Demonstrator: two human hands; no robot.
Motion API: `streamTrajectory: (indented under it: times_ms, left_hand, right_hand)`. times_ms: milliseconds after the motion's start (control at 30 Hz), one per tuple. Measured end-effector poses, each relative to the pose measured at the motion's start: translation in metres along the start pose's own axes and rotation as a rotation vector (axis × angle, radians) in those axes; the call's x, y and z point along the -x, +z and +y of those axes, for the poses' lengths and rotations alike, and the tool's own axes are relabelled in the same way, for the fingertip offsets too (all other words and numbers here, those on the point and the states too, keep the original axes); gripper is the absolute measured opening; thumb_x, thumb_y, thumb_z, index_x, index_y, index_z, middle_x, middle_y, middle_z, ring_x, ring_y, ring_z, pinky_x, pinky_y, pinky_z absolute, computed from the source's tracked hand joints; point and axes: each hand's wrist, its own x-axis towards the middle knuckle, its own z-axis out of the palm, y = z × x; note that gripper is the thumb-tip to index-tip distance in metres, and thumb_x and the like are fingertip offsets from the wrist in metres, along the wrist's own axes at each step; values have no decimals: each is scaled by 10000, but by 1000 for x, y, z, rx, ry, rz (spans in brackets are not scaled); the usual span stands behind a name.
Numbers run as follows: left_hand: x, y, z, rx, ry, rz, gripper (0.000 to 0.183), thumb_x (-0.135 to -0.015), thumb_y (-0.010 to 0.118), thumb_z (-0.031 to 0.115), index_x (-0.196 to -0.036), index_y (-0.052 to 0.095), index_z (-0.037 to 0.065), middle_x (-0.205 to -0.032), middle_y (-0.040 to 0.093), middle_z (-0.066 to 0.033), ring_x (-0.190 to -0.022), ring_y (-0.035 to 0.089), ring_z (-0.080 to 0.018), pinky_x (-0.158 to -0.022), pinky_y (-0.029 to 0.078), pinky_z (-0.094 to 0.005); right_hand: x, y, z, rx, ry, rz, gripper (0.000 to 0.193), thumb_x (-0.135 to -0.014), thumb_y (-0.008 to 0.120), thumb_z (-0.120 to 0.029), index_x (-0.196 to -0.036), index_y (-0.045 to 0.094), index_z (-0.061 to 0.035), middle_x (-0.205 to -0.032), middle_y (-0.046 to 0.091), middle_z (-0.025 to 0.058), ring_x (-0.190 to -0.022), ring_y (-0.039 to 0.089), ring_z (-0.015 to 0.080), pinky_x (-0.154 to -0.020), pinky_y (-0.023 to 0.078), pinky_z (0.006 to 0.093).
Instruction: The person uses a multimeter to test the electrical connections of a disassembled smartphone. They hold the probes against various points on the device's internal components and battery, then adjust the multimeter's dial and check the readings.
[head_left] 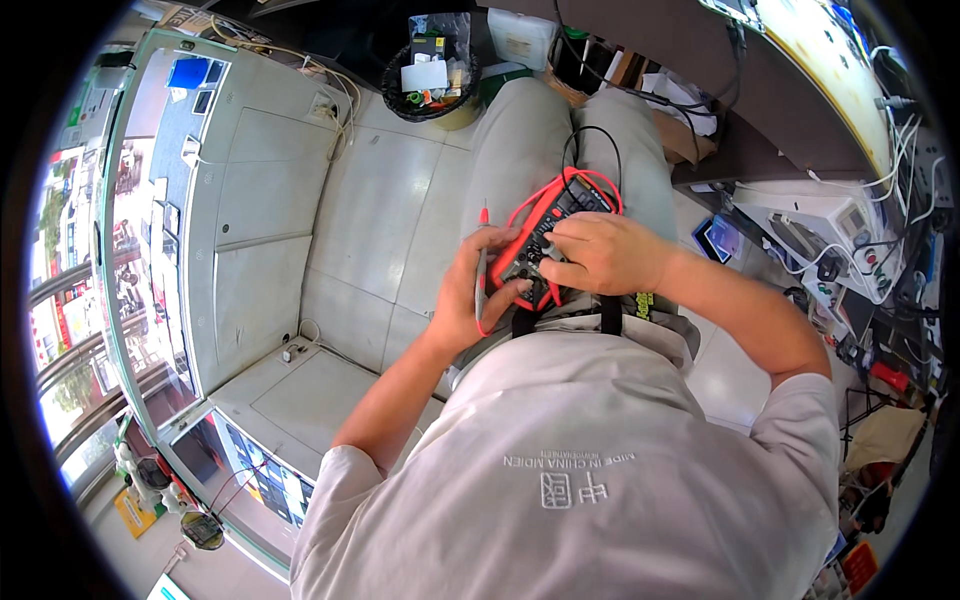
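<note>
Filled bin with black liner (394, 94) stands on tiled floor (365, 200); white cabinets (268, 190), glass display case (109, 190) left; translucent box (522, 38) up top; white device (840, 232) right.

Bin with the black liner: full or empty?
Looks nearly full: a white card and other litter show at the rim of the bin.

Bright scene overall. Strong daylight from left, window (70, 215) blown to white in patches. Tabletop (815, 55) at upper right glaring, partly washed out. Pale sheen on floor tiles (375, 190); darker zone along top, near bin (398, 103). Fingers (580, 245) and red meter (541, 222) well lit, fairly crisp. Fisheye bends straight edges near rim; black vignette fills corners; far-right clutter (890, 430) soft, hard to tell apart.
</note>
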Motion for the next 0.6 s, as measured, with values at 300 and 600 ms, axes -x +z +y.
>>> streamTrajectory:
  times_ms: [300,600]
  left_hand:
    - [0,0,2,91,-26,3,658,-901,837,10,-1466,501,41,-1434,626,-157,-1293,633,-279,-1157,485,-420]
    - [0,4,-7,169,-37,30,611,-919,821,19,-1442,505,30,-1412,628,-168,-1295,630,-284,-1146,482,-411]
  right_hand:
    - [-13,-9,24,-44,-314,-106,109,-893,700,-179,-941,611,-137,-989,622,41,-985,656,230,-857,591,357]
    - [-12,-18,25,-110,-116,-97,158,-879,739,-148,-987,625,-132,-1006,657,40,-972,676,244,-792,590,379]
